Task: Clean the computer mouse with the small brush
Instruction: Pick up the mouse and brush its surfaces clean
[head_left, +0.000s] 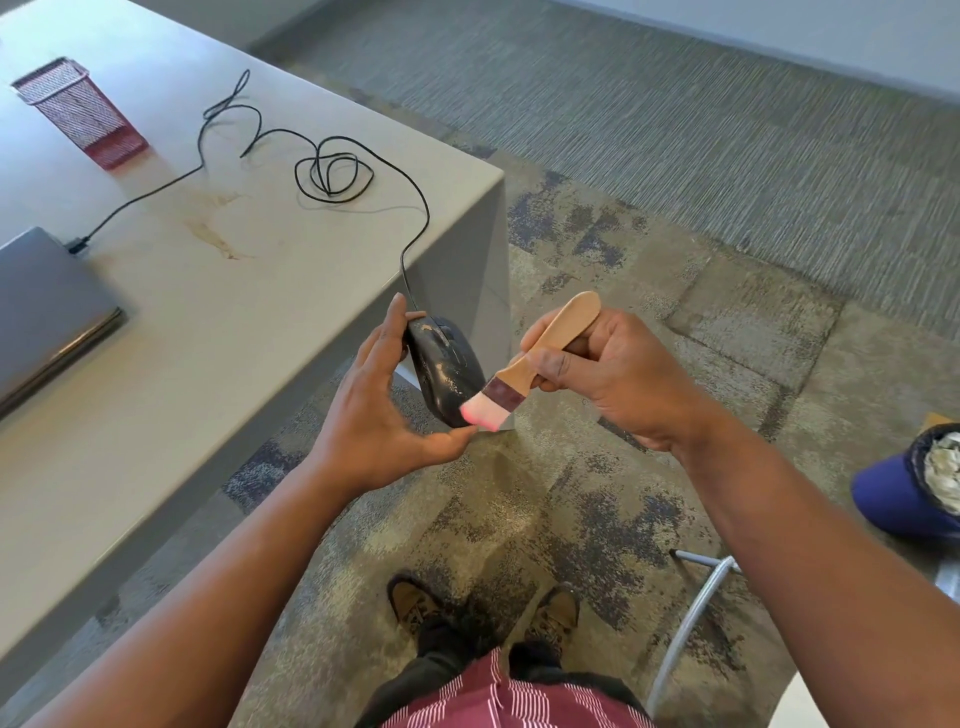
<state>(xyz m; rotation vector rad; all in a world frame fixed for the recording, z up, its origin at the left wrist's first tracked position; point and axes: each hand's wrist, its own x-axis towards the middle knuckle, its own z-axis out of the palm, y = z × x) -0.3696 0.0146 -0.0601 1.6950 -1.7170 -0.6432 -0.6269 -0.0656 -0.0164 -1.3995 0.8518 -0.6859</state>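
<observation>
Your left hand (379, 410) holds the mouse (444, 371) off the table (218, 322) corner, your right hand (618, 379) sets the brush (524, 366) against its near end, and the cable (322, 171) trails back across the table toward the laptop (47, 306) at left, behind which stands the mesh holder (83, 111).

The left hand (379, 410) covers the near left flank of the mouse (441, 369). Brush (524, 371) bristles cover its rear tip. The laptop (52, 312) and blue bin (914, 483) are cut by the picture's edges. The mouse's underside cannot be seen.
</observation>
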